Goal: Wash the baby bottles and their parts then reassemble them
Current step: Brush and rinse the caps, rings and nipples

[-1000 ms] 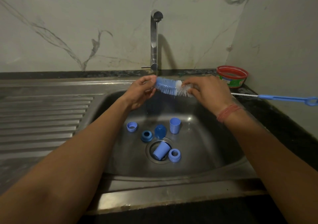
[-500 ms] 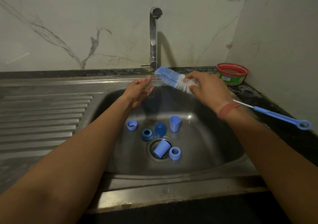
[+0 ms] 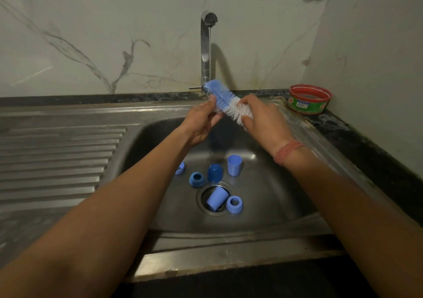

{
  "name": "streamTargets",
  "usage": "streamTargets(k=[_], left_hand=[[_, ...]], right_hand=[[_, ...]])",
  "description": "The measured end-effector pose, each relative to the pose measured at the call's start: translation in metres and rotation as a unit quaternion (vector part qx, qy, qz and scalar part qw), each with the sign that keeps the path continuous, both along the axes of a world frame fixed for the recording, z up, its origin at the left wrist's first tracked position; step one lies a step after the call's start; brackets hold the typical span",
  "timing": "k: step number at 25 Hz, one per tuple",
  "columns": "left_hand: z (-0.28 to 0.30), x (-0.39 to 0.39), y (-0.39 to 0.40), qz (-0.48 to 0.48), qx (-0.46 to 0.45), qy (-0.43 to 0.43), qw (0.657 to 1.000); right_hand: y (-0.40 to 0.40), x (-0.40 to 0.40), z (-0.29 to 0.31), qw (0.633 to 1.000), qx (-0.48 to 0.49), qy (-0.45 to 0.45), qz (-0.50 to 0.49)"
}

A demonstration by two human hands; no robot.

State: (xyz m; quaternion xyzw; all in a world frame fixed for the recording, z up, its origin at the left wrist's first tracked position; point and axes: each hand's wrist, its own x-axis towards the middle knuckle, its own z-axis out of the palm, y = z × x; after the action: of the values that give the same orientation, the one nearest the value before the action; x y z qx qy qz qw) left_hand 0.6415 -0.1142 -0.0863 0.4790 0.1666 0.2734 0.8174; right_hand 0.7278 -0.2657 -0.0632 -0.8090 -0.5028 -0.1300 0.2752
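Head view, hands [image 3: 231,119] gripping bottle brush [image 3: 225,102] above sink [image 3: 286,197]

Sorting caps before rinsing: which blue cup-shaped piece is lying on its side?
The light blue cup over the drain; the other light blue cup stands upright.

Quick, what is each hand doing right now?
Left hand: holds the blue end of the brush, fingers curled round the bristles.
Right hand: grips the white end of the brush.
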Motion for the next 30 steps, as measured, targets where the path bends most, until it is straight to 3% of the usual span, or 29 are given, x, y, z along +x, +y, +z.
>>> streamTargets(k=[4, 7, 9, 11, 19, 30], left_hand=[[-0.003, 0.000, -0.003, -0.045, 0.125, 0.051, 0.990], [-0.012, -0.001, 0.004, 0.056, 0.236, 0.121, 0.963], [-0.017, -0.003, 0.014, 0.165, 0.227, 0.135, 0.950], [-0.020, -0.004, 0.022, 0.200, 0.228, 0.139, 0.943], [-0.016, 0.000, 0.004, 0.086, 0.249, 0.100, 0.959], [-0.017, 0.011, 0.013, 0.111, 0.303, 0.105, 0.941]], right_hand=[[0.003, 0.000, 0.000, 1.000, -0.002, 0.005, -0.021], [0.002, -0.002, 0.000, 1.000, -0.011, 0.016, -0.020], [0.002, -0.007, 0.000, 1.000, -0.020, 0.023, -0.001], [0.004, -0.014, -0.002, 0.999, -0.028, 0.029, 0.017], [0.005, -0.015, -0.001, 0.998, -0.028, 0.047, -0.009], [0.003, -0.013, 0.006, 0.999, -0.035, 0.031, -0.010]])
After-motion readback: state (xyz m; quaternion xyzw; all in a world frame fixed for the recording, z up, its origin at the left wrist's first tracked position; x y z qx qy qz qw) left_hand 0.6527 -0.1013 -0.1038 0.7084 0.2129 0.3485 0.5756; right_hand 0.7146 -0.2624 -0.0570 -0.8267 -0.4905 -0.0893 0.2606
